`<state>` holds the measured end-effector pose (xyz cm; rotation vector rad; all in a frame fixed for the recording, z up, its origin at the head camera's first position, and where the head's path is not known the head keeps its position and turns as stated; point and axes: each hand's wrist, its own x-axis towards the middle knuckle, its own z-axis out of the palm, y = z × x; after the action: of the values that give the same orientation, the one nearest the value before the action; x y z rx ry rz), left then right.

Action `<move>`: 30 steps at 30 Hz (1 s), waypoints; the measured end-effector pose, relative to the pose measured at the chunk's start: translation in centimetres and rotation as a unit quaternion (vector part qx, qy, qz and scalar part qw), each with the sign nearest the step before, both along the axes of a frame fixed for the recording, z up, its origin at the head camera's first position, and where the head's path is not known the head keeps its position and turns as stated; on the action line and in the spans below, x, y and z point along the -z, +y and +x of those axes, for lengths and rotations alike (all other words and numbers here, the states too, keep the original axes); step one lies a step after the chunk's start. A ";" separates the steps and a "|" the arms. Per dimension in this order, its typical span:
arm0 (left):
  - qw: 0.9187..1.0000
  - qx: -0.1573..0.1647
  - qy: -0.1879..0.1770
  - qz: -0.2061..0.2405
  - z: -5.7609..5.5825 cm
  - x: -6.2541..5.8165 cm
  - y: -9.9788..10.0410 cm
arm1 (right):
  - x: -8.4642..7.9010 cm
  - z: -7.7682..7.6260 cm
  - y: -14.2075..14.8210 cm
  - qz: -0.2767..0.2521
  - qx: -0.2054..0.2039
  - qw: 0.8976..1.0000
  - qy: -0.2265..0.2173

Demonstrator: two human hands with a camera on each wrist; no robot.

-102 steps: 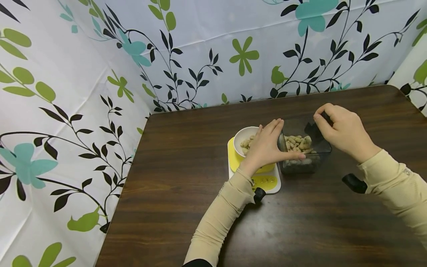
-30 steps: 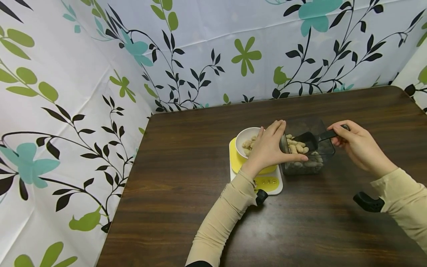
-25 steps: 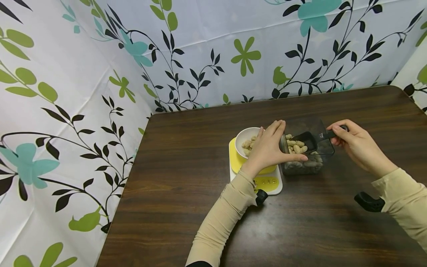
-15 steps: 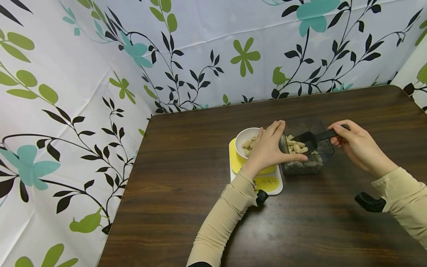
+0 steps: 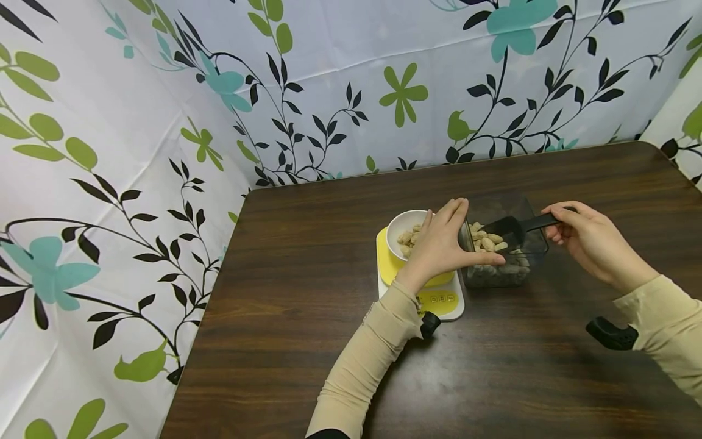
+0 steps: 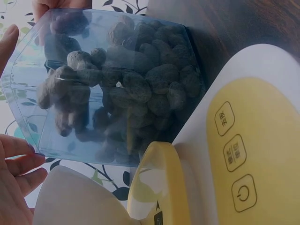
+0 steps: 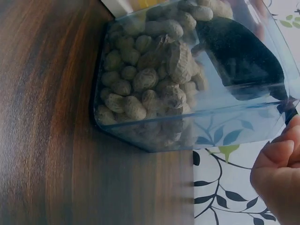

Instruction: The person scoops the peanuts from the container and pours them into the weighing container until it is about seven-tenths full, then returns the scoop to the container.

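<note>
The black scoop [image 5: 511,230], smooth and apparently plastic, is inside the clear, box-shaped container [image 5: 493,279], its broad blade at the wrinkled, knobbly peanuts [image 5: 487,245] and its slim handle leaning out over the right rim. The right hand [image 5: 598,244] pinches this handle closely between thumb and bent fingers. The left hand [image 5: 436,247] is widely spread, thumb and fingers almost straight, resting along the container's near-left rim. Beside it, a round, glossy white bowl [image 5: 390,236] with more peanuts stands on the flat yellow-and-white scale [image 5: 439,300]. Under everything is the dark wood-grained table [image 5: 285,292]; behind hangs creased, leaf-printed cloth [image 5: 340,61].
</note>
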<state>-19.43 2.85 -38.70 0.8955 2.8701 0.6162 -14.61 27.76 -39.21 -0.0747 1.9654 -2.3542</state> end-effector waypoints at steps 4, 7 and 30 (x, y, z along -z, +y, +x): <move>1.000 -0.001 -0.002 -0.004 0.0 0.0 0.1 | 0.2 0.1 0.2 -0.070 -0.004 0.997 0.010; 1.000 -0.001 -0.002 -0.008 0.0 0.0 0.1 | 0.4 0.1 0.3 -0.105 -0.010 0.994 0.019; 1.000 -0.001 -0.005 0.005 0.0 0.1 0.1 | 0.8 0.5 0.6 -0.191 -0.047 0.980 -0.033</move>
<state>-19.40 2.94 -38.75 0.8898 2.8618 0.6338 -14.15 28.37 -39.99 -0.1070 1.4232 -2.5974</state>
